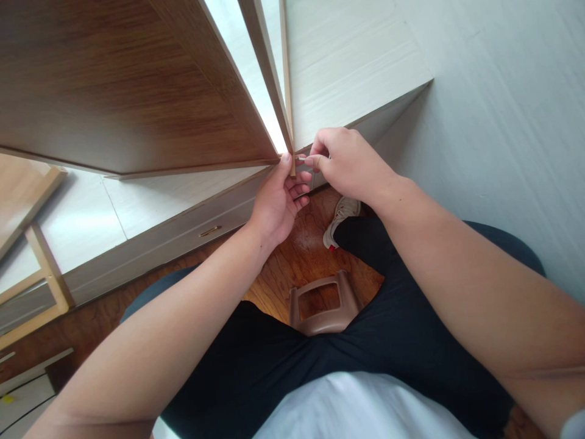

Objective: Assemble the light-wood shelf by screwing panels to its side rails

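A brown wooden panel [137, 91] stands tilted on the light ledge, its lower corner beside my left hand. My left hand [276, 204] holds the bottom end of a narrow wooden strip [269, 73] at that corner, thumb on top and the other fingers curled loosely beneath. From the right, my right hand [350, 158] pinches a small thin metal piece [302, 159] between thumb and forefinger. Its tip points at the strip's end; its exact kind is too small to make out, and whether it touches the wood is unclear.
The pale ledge [351, 61] has a drawer front with a handle [210, 231] below. Wooden frame pieces [48, 268] lean at the left. A brown plastic stool [320, 320] shows between my legs on the wooden floor [301, 244]. A pale wall [503, 122] rises at the right.
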Demonstrator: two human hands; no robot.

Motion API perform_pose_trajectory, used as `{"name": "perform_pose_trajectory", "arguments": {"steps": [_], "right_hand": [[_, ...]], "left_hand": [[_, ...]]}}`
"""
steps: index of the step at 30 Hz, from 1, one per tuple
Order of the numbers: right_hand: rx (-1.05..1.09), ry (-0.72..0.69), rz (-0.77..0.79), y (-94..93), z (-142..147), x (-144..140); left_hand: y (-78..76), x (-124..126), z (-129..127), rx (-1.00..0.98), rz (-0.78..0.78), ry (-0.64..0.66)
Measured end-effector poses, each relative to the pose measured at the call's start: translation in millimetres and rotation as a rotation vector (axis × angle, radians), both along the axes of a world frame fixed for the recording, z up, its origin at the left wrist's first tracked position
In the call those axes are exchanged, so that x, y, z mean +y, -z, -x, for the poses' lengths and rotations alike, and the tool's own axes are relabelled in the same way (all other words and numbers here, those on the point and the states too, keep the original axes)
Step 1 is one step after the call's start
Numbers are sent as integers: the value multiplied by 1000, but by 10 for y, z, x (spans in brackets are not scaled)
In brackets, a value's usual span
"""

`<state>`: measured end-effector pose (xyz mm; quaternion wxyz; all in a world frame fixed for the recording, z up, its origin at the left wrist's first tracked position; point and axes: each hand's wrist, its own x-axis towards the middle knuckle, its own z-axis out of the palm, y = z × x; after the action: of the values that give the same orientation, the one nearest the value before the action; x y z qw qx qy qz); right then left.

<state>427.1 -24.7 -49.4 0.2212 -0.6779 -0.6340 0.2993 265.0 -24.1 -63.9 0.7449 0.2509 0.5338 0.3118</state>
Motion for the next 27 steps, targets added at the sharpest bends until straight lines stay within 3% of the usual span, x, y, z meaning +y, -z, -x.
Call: {"name": "perform_pose_trajectory", "arguments": {"steps": [27], "right_hand": [[51,0,32,-8,-5,-2]], "left_hand": [[18,4,3,0,-19,22]]}}
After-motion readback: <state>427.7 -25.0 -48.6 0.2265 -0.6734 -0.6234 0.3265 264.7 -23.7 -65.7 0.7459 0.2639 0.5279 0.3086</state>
